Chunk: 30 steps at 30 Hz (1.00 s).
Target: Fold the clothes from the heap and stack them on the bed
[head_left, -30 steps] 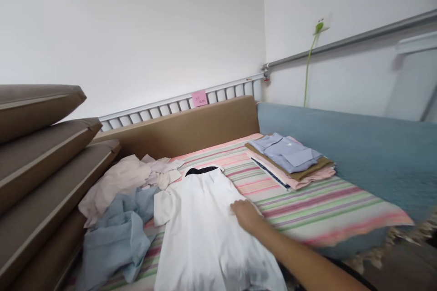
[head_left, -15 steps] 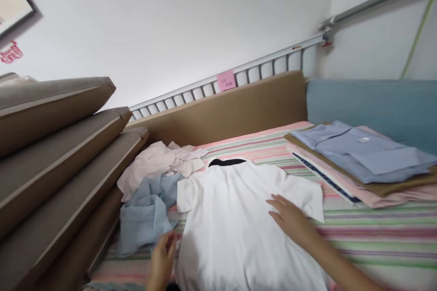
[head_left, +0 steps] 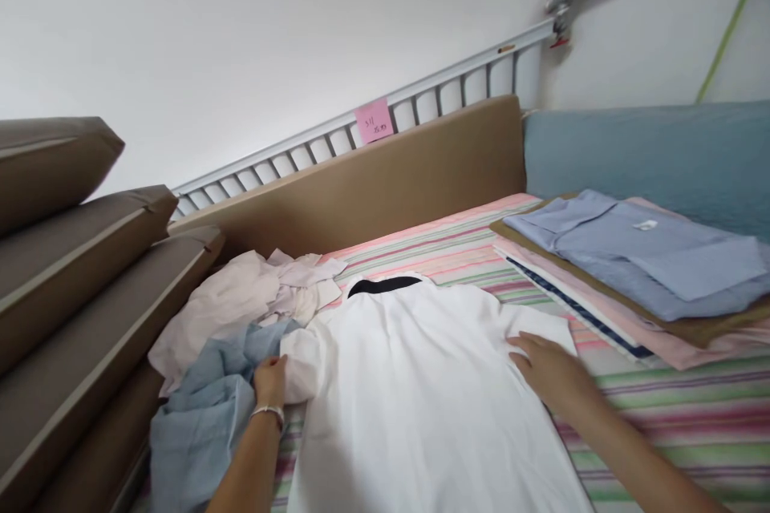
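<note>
A white T-shirt (head_left: 421, 385) with a dark collar lies face down and spread out on the striped sheet (head_left: 679, 409). My left hand (head_left: 270, 381) pinches the shirt's left sleeve at its edge, fingers closed on the cloth. My right hand (head_left: 550, 373) lies flat on the shirt near its right sleeve, fingers stretched out and pressing the fabric down.
A heap of pale pink clothes (head_left: 234, 304) and a crumpled light blue garment (head_left: 204, 425) lie left of the shirt. A stack of folded clothes (head_left: 638, 256) sits at the right. Brown cushions (head_left: 90, 280) are piled at the left; a brown headboard (head_left: 385, 176) and blue cushion (head_left: 650, 144) stand behind.
My left hand came into view and moved up to grip the left sleeve. My right hand slid right across the shirt toward its right sleeve. The view shifted left and down.
</note>
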Available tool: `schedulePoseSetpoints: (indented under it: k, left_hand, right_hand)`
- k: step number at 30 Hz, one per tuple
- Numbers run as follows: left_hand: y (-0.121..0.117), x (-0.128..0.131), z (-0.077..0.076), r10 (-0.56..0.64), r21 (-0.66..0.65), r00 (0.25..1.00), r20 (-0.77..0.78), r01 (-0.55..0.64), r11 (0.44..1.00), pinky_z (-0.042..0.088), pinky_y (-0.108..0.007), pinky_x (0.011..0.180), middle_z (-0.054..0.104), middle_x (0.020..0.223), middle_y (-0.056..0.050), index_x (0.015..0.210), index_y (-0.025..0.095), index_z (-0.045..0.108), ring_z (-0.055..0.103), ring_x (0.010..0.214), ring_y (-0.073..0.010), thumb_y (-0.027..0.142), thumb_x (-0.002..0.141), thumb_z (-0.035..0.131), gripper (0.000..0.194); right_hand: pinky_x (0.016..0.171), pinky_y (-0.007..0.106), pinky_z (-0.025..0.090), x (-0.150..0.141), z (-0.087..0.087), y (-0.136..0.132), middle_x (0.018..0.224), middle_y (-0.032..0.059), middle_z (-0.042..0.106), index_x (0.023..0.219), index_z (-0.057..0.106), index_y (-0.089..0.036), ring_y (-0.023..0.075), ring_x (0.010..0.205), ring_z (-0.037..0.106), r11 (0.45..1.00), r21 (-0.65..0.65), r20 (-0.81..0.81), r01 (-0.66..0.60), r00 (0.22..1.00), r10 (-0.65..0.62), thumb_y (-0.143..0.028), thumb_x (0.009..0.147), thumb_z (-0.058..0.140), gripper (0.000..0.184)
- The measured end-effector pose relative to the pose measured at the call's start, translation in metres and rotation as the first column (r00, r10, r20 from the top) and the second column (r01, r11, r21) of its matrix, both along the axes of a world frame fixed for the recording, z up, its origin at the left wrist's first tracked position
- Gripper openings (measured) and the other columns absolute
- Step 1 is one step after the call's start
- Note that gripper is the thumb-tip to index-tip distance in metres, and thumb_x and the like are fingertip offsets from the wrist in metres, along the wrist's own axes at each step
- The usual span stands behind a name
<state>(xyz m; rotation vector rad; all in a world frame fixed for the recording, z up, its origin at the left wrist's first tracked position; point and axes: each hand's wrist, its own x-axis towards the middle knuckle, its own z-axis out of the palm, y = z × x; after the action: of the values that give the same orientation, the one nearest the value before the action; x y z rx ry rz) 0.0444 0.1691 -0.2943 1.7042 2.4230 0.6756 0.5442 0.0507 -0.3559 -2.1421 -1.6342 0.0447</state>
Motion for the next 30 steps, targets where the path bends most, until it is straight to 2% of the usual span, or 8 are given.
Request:
schedulePoseSetpoints:
  k: [7,11,14,17,20,23,27,30]
  left_hand:
    - [-0.031,-0.034,0.002,0.092,0.111,0.993,0.072,-0.100,0.989,0.049,-0.033,0.067,0.067,0.073,-0.011,0.078,0.013,0.060,0.063,0.070,-0.0226,0.029,0.076,0.045,0.022]
    - [-0.034,-0.023,0.008,0.125,0.194,0.992,0.019,-0.126,0.973,0.048,-0.040,0.079,0.066,0.093,-0.017,0.099,0.008,0.059,0.062,0.089,-0.0268,0.020,0.076,0.041,0.032]
    - [-0.032,0.009,0.006,-0.146,0.265,0.975,-0.167,0.187,0.946,0.038,-0.041,0.099,0.058,0.120,-0.017,0.120,0.010,0.052,0.050,0.116,-0.0264,0.025,0.082,0.039,0.042]
    - [-0.031,0.042,-0.015,-0.496,0.036,0.817,-0.294,0.528,0.849,0.031,-0.042,0.106,0.052,0.132,-0.013,0.126,0.014,0.051,0.042,0.127,-0.0255,0.034,0.087,0.036,0.046]
    - [-0.030,0.056,-0.048,-0.495,-0.226,0.808,-0.320,0.442,0.868,0.028,-0.052,0.105,0.040,0.144,-0.009,0.135,0.021,0.044,0.030,0.134,-0.0306,0.039,0.088,0.034,0.051]
    - [-0.027,0.054,-0.065,-0.450,-0.256,0.787,-0.423,0.372,0.892,0.024,-0.054,0.106,0.025,0.152,-0.006,0.142,0.027,0.030,0.021,0.138,-0.0313,0.043,0.089,0.033,0.055]
    - [-0.030,0.060,-0.048,-0.457,-0.345,0.787,-0.413,0.329,0.879,0.028,-0.056,0.104,0.025,0.152,-0.006,0.142,0.027,0.028,0.022,0.138,-0.0315,0.040,0.090,0.030,0.053]
    - [-0.055,0.088,-0.035,-0.442,-0.240,0.774,-0.453,0.371,0.897,0.027,-0.059,0.102,0.024,0.152,-0.009,0.141,0.026,0.029,0.019,0.139,-0.0339,0.041,0.090,0.031,0.053]
  right_hand:
    - [0.088,0.045,0.045,-0.014,0.029,-0.003,0.120,0.0104,0.061,0.107,0.068,-0.023,0.0308,0.108,0.057,0.987,-0.160,0.035,0.020,0.999,-0.015,-0.026,0.081,0.041,0.038]
    - [0.092,0.043,0.042,-0.016,0.040,-0.005,0.127,0.0109,0.057,0.114,0.064,-0.022,0.0300,0.114,0.054,0.965,-0.262,0.013,0.016,1.000,-0.014,-0.029,0.083,0.041,0.040]
    - [0.085,0.042,0.044,-0.017,0.054,-0.012,0.115,0.0107,0.064,0.111,0.065,-0.021,0.0289,0.105,0.058,0.944,-0.328,0.001,0.027,1.000,-0.028,-0.028,0.084,0.038,0.039]
    - [0.080,0.041,0.044,-0.017,0.070,-0.020,0.102,0.0114,0.067,0.097,0.069,-0.020,0.0283,0.096,0.061,0.926,-0.363,0.043,0.105,0.994,-0.096,-0.027,0.086,0.035,0.037]
    - [0.077,0.040,0.043,-0.011,0.077,-0.024,0.102,0.0128,0.067,0.091,0.070,-0.018,0.0281,0.095,0.062,0.898,-0.373,0.072,0.234,0.972,-0.224,-0.026,0.085,0.037,0.035]
    - [0.077,0.039,0.044,0.002,0.074,-0.028,0.098,0.0128,0.068,0.090,0.069,-0.018,0.0268,0.094,0.062,0.888,-0.341,0.033,0.308,0.948,-0.316,-0.026,0.084,0.039,0.032]
    - [0.079,0.034,0.044,0.023,0.065,-0.029,0.109,0.0147,0.064,0.111,0.061,-0.016,0.0263,0.101,0.060,0.889,-0.210,-0.061,0.407,0.902,-0.428,-0.027,0.082,0.045,0.035]
    - [0.076,0.034,0.045,0.033,0.060,-0.026,0.108,0.0142,0.065,0.114,0.058,-0.016,0.0272,0.099,0.061,0.863,-0.276,-0.206,0.424,0.851,-0.484,-0.033,0.081,0.048,0.038]
